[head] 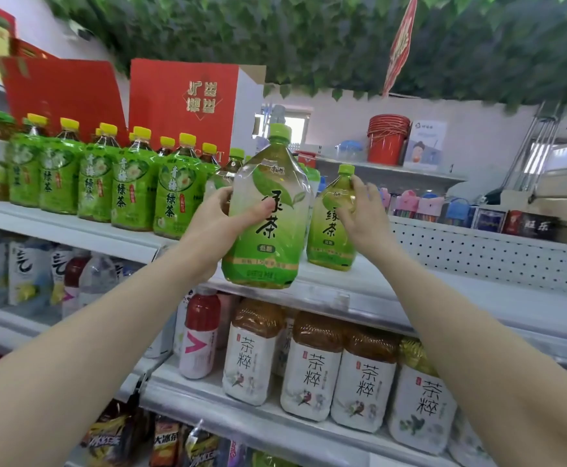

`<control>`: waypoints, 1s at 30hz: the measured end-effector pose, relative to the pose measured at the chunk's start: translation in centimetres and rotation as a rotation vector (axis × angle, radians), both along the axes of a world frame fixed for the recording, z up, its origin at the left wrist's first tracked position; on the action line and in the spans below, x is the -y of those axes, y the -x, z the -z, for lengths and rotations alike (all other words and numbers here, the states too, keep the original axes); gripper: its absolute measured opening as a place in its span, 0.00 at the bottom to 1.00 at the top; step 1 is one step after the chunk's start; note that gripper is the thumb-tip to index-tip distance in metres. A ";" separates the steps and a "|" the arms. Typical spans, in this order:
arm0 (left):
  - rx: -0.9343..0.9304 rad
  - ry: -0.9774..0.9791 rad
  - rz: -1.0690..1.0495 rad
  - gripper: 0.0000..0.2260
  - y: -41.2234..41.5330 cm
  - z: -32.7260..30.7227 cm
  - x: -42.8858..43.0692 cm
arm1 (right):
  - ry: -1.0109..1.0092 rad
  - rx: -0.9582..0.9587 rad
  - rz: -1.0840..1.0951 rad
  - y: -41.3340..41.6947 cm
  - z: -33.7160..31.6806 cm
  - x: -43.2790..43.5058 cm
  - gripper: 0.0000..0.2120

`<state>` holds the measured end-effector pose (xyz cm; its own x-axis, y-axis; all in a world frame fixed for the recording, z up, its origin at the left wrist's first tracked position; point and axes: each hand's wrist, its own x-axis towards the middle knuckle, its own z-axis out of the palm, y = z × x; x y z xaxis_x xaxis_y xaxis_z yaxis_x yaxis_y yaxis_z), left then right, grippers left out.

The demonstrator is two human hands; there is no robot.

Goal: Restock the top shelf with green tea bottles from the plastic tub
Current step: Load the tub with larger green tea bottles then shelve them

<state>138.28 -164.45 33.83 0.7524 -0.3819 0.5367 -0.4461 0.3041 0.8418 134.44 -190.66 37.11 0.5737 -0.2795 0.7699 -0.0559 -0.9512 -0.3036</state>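
My left hand point(228, 217) grips a large green tea bottle point(268, 210) with a green cap, holding it upright just in front of the top shelf point(410, 291), its base over the shelf's front edge. My right hand point(362, 210) holds the shoulder of a second green tea bottle point(325, 230) that stands on the shelf just to the right. Behind the held bottle more green-capped bottles show partly. The plastic tub is out of view.
A row of yellow-capped green plum tea bottles point(107, 176) fills the top shelf's left part. Red boxes point(181, 102) stand behind them. White-labelled tea bottles point(309, 365) line the shelf below. To the right the shelf surface is bare in front of a perforated back panel point(477, 254).
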 end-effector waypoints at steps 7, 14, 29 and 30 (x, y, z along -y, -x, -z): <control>0.014 -0.041 0.140 0.33 1.3 0.0 2.4 | -0.416 -0.116 -0.664 5.3 -0.1 -7.3 0.29; 0.262 -0.241 0.051 0.30 0.1 -1.9 2.9 | -0.413 -0.067 -0.569 7.2 -2.1 -5.3 0.33; 0.916 -0.821 -0.603 0.34 -5.8 -0.9 5.2 | -0.263 0.004 -0.176 1.8 -0.2 -0.4 0.39; 0.928 -0.834 -0.611 0.35 -5.9 -0.8 5.4 | -0.232 0.029 -0.149 1.8 0.0 -0.4 0.40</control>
<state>144.22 -169.86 34.66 0.4125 -0.5759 0.7058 -0.8145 -0.5801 0.0027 132.66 -190.31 37.13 0.6007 -0.3646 0.7115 0.0913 -0.8529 -0.5141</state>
